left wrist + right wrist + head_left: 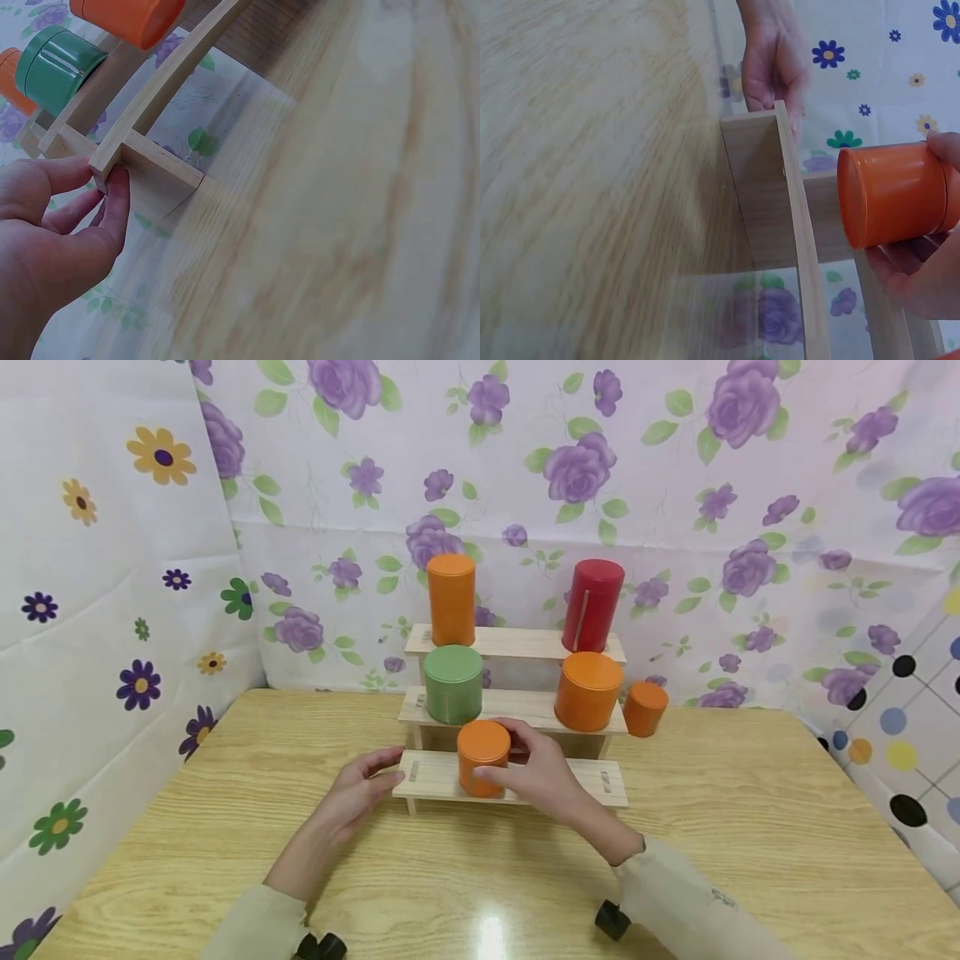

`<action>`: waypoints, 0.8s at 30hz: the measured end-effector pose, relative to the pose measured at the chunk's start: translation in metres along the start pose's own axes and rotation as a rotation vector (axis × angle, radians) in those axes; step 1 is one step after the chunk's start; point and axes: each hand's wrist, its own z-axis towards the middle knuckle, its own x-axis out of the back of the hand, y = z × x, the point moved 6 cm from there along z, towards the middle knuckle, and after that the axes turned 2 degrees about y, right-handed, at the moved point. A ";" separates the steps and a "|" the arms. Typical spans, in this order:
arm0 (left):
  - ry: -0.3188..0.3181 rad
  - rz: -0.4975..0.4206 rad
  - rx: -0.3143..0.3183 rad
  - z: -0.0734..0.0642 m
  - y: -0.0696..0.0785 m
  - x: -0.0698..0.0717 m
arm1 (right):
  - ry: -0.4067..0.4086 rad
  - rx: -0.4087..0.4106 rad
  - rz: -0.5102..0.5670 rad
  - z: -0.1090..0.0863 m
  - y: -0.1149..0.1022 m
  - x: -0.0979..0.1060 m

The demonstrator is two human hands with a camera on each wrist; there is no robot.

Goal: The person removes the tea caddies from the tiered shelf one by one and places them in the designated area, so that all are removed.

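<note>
The right hand pinches a small orange canister between thumb and fingers. This canister is upright over the bottom board of a wooden shelf with 3 levels; the right wrist view shows its base just apart from the wood. The left hand pinches the left end of that board. On the middle level stand a green canister and a wide orange canister; on top, 2 tall canisters, orange and red. Another orange canister stands on the counter, beside the shelf.
</note>
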 end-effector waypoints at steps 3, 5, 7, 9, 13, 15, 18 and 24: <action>0.004 -0.001 0.000 0.000 0.000 0.000 | -0.011 0.015 -0.002 -0.001 0.000 0.009; 0.008 -0.003 -0.001 0.000 0.001 0.000 | -0.025 0.024 0.000 -0.002 0.000 0.015; 0.006 -0.003 -0.003 0.000 0.001 0.000 | -0.044 0.026 0.004 -0.003 0.000 0.022; 0.006 -0.002 -0.002 0.000 0.001 -0.001 | -0.063 0.016 0.010 -0.004 0.000 0.029; 0.001 0.000 -0.008 0.002 0.002 -0.001 | -0.083 0.006 0.014 -0.007 -0.001 0.045; 0.002 0.004 -0.008 0.003 0.002 -0.001 | -0.079 0.004 0.015 -0.008 -0.002 0.052; -0.001 0.005 -0.013 0.002 0.002 -0.002 | -0.067 0.006 0.016 -0.010 0.000 0.063; 0.007 -0.008 -0.007 0.002 -0.002 0.000 | -0.049 0.014 0.021 -0.019 -0.004 0.079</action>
